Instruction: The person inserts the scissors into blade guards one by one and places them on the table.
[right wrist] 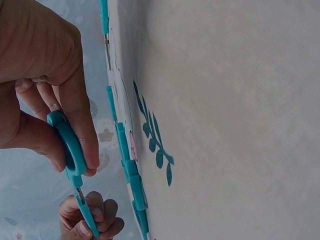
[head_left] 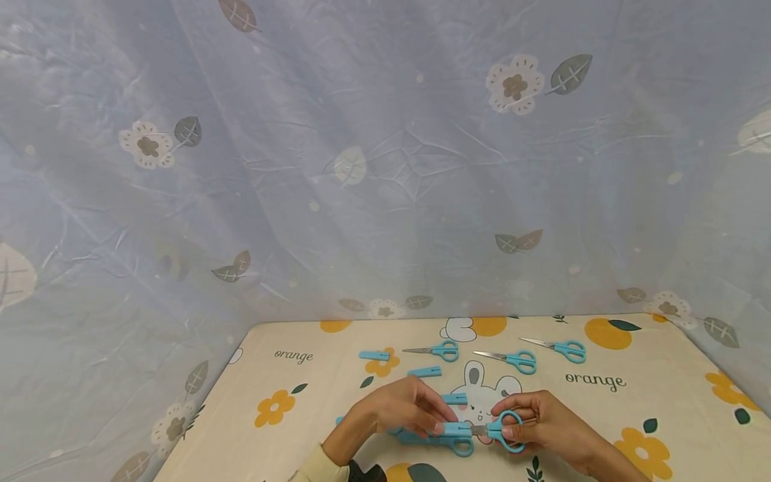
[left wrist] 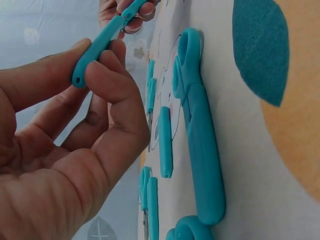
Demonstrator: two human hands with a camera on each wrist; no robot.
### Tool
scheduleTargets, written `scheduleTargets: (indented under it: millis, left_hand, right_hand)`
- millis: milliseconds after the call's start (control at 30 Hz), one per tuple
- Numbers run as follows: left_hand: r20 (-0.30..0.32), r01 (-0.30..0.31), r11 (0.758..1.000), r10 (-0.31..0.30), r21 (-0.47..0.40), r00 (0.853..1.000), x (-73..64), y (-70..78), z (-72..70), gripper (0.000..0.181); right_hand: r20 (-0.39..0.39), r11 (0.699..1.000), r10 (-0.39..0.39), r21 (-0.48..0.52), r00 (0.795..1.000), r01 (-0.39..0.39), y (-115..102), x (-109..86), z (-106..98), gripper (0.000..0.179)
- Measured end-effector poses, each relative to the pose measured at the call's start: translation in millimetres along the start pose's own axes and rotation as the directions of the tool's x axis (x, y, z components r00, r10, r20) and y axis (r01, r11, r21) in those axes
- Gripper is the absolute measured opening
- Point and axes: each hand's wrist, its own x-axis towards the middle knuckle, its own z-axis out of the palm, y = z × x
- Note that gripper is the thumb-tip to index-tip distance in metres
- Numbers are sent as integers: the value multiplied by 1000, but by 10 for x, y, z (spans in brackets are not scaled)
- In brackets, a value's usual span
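Between the thumb and fingers of my left hand (head_left: 400, 407) is a light-blue blade cover (head_left: 459, 429). My right hand (head_left: 548, 425) grips blue-handled scissors (head_left: 494, 426) by the finger loops. Their blades are partly inside the cover, and a short stretch of metal shows between cover and handles in the head and right wrist views. Below the left hand, a covered pair of scissors (left wrist: 205, 150) lies on the cloth. Handles of another pair (left wrist: 192, 230) show at the bottom of the left wrist view.
Toward the back lie three uncovered scissors: one left (head_left: 444, 350), one middle (head_left: 521, 361), one right (head_left: 569, 350). Loose blade covers lie at the left (head_left: 375, 355), nearer (head_left: 425, 371), and beside the left hand (head_left: 457, 398). A patterned curtain (head_left: 385, 234) stands behind the table.
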Motion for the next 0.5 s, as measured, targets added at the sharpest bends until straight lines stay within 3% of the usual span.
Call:
scheduleTargets:
  millis: [500]
  left_hand:
    - [-23, -5, 1000, 5, 0, 1000, -6, 18, 35, 21]
  right_hand:
    - [10, 1000, 23, 19, 1000, -24, 15, 12, 22, 50]
